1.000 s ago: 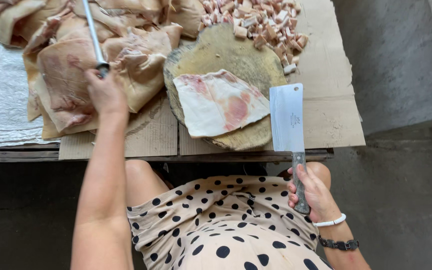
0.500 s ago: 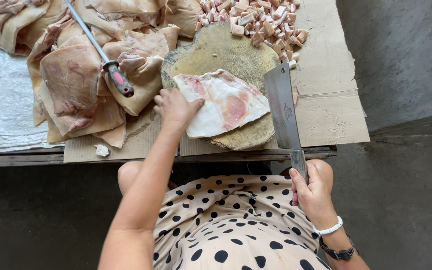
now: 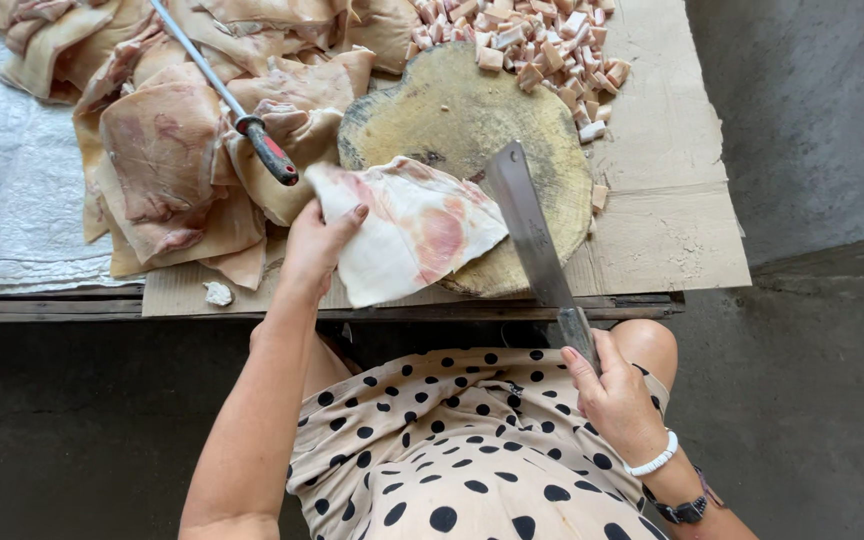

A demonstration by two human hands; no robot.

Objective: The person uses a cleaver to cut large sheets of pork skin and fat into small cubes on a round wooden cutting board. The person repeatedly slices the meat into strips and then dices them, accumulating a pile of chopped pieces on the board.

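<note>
**Pork-skin cutting station: items, left to right**

White woven sheet (image 3: 12, 200): covers the far-left part of the tabletop (image 3: 52, 305), partly under the meat.

Heap of pork skin slabs (image 3: 167, 150): pale, pink-streaked pieces overlapping one another across the upper left, lying on the sheet and on flattened cardboard (image 3: 672, 230).

Sharpening steel (image 3: 222, 95): long metal rod with a red and black handle, lying slantwise on top of the heap, handle end nearest the cutting block.

Small pale scrap (image 3: 218, 293): alone on the cardboard near the tabletop's front edge; probably a bit of fat, too small to tell.

Left hand (image 3: 317, 240): grip pinched on the left edge of the slab on the block, thumb over the top, fingers underneath.

Pork skin slab (image 3: 412, 230): one flat whitish piece with pink patches, lying across the near left part of the block and overhanging its front edge and the cardboard.

Round wooden chopping block (image 3: 472, 120): thick, worn and stained, sitting on the cardboard.

Cleaver (image 3: 527, 230): broad steel blade, tilted, its edge against the right side of the slab; handle reaches back past the tabletop's edge.

Right hand (image 3: 607, 395): grip wrapped around the cleaver handle, above a lap in polka-dot cloth (image 3: 452, 460); white bracelet (image 3: 652, 462) and dark wristband on the wrist.

Cubed pork pieces (image 3: 532, 45): small pale chunks piled beyond the block, upper right.
</note>
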